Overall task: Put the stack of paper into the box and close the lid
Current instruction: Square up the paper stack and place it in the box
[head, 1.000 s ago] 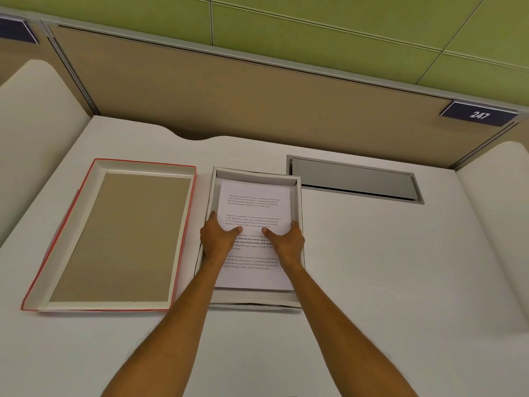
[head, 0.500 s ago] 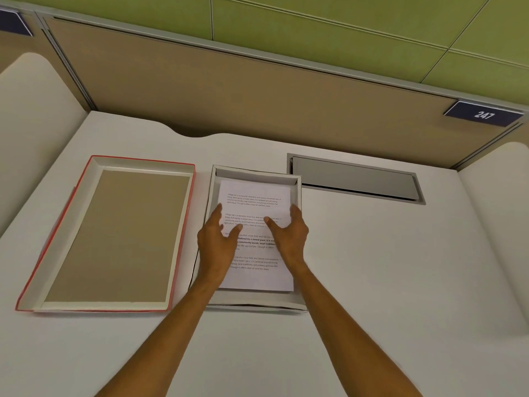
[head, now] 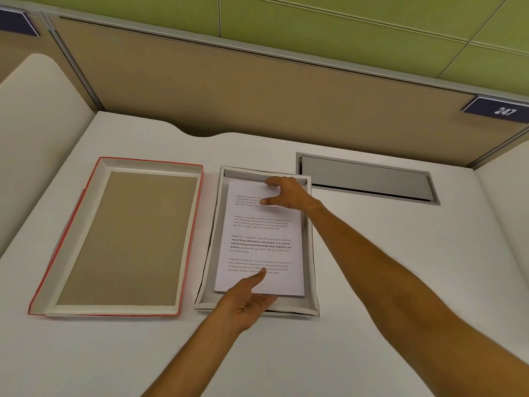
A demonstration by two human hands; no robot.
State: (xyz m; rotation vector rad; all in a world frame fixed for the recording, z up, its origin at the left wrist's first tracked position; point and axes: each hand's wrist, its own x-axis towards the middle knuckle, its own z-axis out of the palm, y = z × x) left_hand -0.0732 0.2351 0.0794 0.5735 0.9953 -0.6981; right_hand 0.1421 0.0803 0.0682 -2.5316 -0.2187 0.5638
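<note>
Head view of the desk (head: 372, 325) at the stage where loading ends. The stack of paper (head: 259, 242) lies flat inside the box (head: 312, 282), its printed top sheet facing up, nearer the box's right wall than its left, with a strip of bare floor showing beyond its far edge. The box sits at the middle of the desk; the lid (head: 114, 236), red-edged and turned inside up, rests just beside it toward the left edge, apart from the box and not yet lifted.

Compared with 1 s ago, when both hands lay side by side on the middle of the sheet, the hands have separated along the stack's length. The right hand (head: 286, 193) now rests at the far end, fingers loosely curled and spread over the top edge of the paper, gripping nothing. The left hand (head: 249, 299) sits at the near end over the box's front wall, palm turned partly up, fingers extended and open, 1 fingertip touching the sheet; it holds nothing either.

This shift reads as squaring the stack end to end rather than carrying it. Step 1 of 2 appears complete; the lid remains to be fetched and fitted.
</note>
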